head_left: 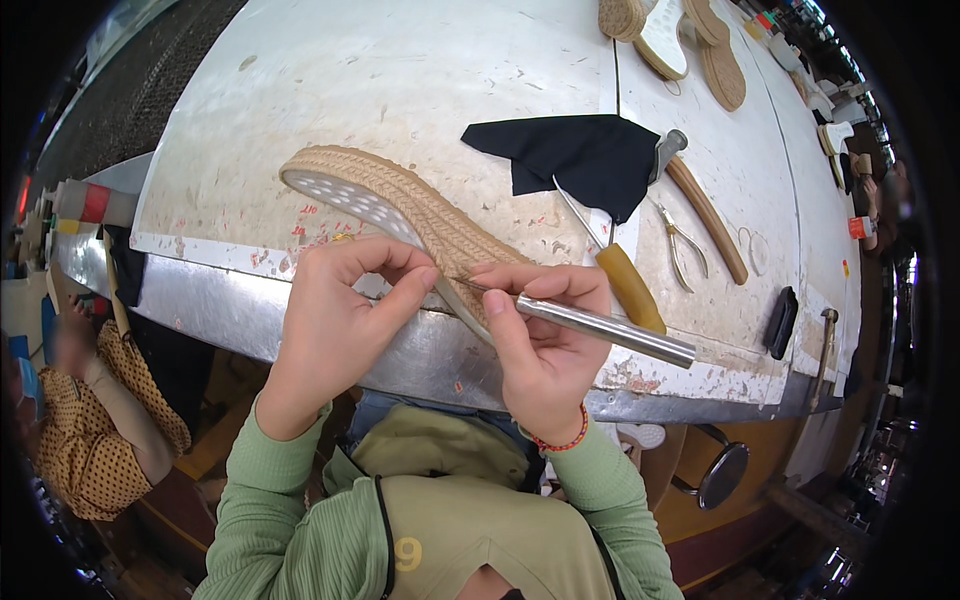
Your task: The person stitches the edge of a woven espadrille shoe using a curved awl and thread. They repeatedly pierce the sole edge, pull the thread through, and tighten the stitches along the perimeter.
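A tan braided shoe sole (400, 190) with a pale, dotted inner face lies tilted on its side near the table's front edge. My right hand (545, 335) grips an awl-like tool (610, 328) by its round silver handle. Its thin tip points left at the sole's lower edge, partly hidden by my fingers. Beside that tip, my left hand (350, 310) pinches thumb and forefinger together against the sole; whatever lies between them is too small to make out.
Right of the sole lie a black cloth (580, 155), a yellow-handled tool (630, 288), a hammer (705, 215), pliers (680, 245) and a black object (782, 322). More soles (715, 60) lie at the far right. Another person (100, 420) sits at left.
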Available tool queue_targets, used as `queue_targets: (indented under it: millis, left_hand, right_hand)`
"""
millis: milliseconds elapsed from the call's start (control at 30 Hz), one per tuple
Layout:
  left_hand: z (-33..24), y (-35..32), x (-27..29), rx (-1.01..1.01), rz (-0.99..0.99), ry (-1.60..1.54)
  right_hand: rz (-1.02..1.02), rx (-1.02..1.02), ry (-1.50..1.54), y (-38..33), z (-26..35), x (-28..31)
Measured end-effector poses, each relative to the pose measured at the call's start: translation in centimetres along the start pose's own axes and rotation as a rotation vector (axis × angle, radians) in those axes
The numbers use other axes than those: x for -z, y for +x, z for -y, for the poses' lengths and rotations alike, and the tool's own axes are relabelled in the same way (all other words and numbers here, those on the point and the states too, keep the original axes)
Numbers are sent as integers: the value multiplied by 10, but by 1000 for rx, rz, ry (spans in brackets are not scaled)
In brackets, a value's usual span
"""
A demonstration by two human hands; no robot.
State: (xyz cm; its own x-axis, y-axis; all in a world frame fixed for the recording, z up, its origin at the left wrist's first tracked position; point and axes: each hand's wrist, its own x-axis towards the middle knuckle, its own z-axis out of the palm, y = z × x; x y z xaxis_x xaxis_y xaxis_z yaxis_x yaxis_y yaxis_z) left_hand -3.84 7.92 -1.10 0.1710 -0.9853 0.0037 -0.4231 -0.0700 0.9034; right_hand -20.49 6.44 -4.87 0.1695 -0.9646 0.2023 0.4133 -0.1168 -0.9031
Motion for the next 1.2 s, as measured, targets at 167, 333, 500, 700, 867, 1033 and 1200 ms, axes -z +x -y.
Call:
queue_targets:
  millis: [167,333,500,700,867,1033,1200]
  left_hand:
    - [-1,3,-2,-31,-3,30]
    - [11,-2,-11,-75,-74,-7]
    - [31,-10,-23,-105,-158,-113]
    - [38,-16,-31,-152,-229,-180]
    - [28,-21,-23,34,-176,-295]
    - [8,-15,-5,-96,-89,51]
    - [-13,-5,6,-89,-14,237]
  right_hand:
    - [-5,-8,-19,-2,0,-1]
    - [-26,7,-29,0,-1,-3]
    - [-19,24,-41,-2,-4,-1]
    - [-11,19,-42,-2,-3,0]
    - [-23,-7,-40,-2,-2,1]
    - [-20,0,-18,-1,-3,2]
    - [57,95,-129,-1,-7,5]
